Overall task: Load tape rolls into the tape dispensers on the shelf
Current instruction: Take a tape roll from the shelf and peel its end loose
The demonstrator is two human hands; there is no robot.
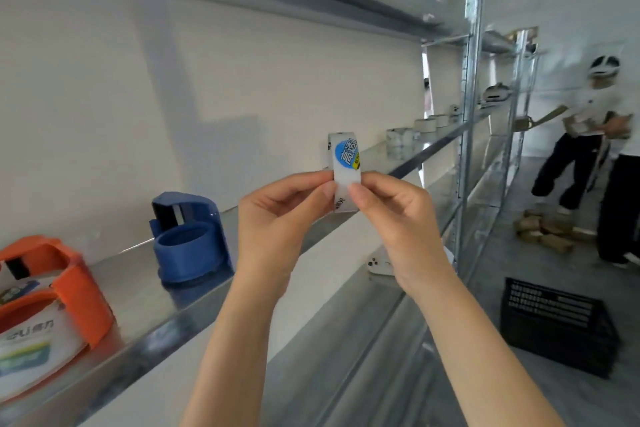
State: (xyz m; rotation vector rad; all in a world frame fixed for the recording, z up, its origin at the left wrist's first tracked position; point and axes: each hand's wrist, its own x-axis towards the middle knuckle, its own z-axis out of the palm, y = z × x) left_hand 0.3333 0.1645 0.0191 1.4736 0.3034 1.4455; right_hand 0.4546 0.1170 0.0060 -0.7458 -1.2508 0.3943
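A clear tape roll (344, 159) with a blue round label is held edge-on in front of me, above the metal shelf (145, 291). My left hand (277, 218) pinches its left side and my right hand (398, 215) pinches its right side. A blue tape dispenser (188, 239) stands on the shelf to the left of my hands with its hub bare. At the far left stands an orange tape dispenser (52, 295) with a labelled roll inside it. Several more tape rolls (401, 143) sit farther along the shelf to the right.
A lower shelf (346, 322) holds a small white object (379, 265). A black plastic crate (557, 326) stands on the floor at right. Another person (595, 135) stands at far right beside a second shelving rack (509, 87), with brown packages (550, 234) on the floor.
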